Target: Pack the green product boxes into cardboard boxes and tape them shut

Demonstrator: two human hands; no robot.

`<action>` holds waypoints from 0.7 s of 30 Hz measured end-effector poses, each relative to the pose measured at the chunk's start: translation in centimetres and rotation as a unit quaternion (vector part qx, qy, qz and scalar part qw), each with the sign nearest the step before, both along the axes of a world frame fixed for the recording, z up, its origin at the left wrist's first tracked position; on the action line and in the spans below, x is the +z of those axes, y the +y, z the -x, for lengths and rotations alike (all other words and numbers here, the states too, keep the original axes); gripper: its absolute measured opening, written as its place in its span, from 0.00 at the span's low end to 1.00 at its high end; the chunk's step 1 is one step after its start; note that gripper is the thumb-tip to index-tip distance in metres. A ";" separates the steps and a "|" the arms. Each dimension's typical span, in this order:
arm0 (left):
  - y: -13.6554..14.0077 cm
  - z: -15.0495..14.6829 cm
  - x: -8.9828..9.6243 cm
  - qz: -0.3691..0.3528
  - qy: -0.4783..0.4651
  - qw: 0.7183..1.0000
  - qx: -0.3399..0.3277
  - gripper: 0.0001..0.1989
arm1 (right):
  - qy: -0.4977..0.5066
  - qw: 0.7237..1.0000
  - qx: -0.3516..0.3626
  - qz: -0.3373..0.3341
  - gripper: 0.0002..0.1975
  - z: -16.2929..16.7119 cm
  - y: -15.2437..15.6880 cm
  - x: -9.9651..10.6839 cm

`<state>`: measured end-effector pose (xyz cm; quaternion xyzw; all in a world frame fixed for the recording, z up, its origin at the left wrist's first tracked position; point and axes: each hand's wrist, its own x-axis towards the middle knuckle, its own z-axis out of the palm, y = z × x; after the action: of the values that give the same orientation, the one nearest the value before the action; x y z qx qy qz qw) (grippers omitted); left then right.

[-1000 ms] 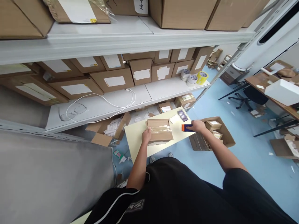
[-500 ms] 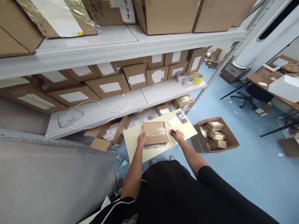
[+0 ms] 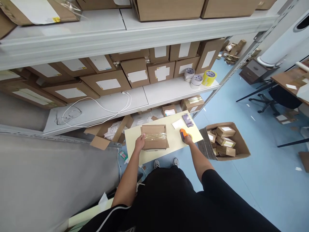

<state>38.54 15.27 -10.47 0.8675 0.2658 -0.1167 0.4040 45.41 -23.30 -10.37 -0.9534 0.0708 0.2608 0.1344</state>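
Observation:
A small cardboard box (image 3: 154, 143) lies on the pale yellow tabletop (image 3: 173, 138), with a strip of clear tape (image 3: 155, 136) across its top. My left hand (image 3: 140, 142) grips the box by its left edge, thumb on top. To the right of the box, my right hand (image 3: 188, 140) is wrapped around an orange and dark blue tape dispenser (image 3: 183, 132), held apart from the box. Beyond it on the tabletop are a white paper (image 3: 178, 124) and a blurred-out purple item (image 3: 187, 120).
An open carton (image 3: 242, 145) of small taped boxes stands on the floor at right. Shelves ahead carry labelled boxes (image 3: 137, 76), tape rolls (image 3: 209, 78), a white cable (image 3: 109, 111) and glasses (image 3: 73, 112). Another open carton (image 3: 100, 141) sits left of the tabletop.
My right hand has moved the tape dispenser a little away from the box and turned it, so more of its orange body shows. My left hand stays on the box. The camera view has shifted.

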 end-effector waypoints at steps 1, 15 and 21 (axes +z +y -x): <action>0.0 0.0 0.0 0.001 -0.004 1.000 0.000 0.27 | 0.004 1.000 -0.003 -0.010 0.20 -0.1 0.2 0.2; 0.0 1.1 -0.1 0.088 -0.040 0.995 0.013 0.30 | 0.040 0.952 0.000 -0.305 0.34 4.2 14.1 5.3; 0.6 3.2 -0.3 0.258 -0.193 0.947 -0.016 0.28 | -0.030 0.926 -0.073 -0.369 0.39 4.8 13.0 5.3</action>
<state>35.34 15.85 -10.76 0.7439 0.1301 -0.0179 0.6552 40.59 -10.28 -5.04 -0.8361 0.0343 0.2289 0.4974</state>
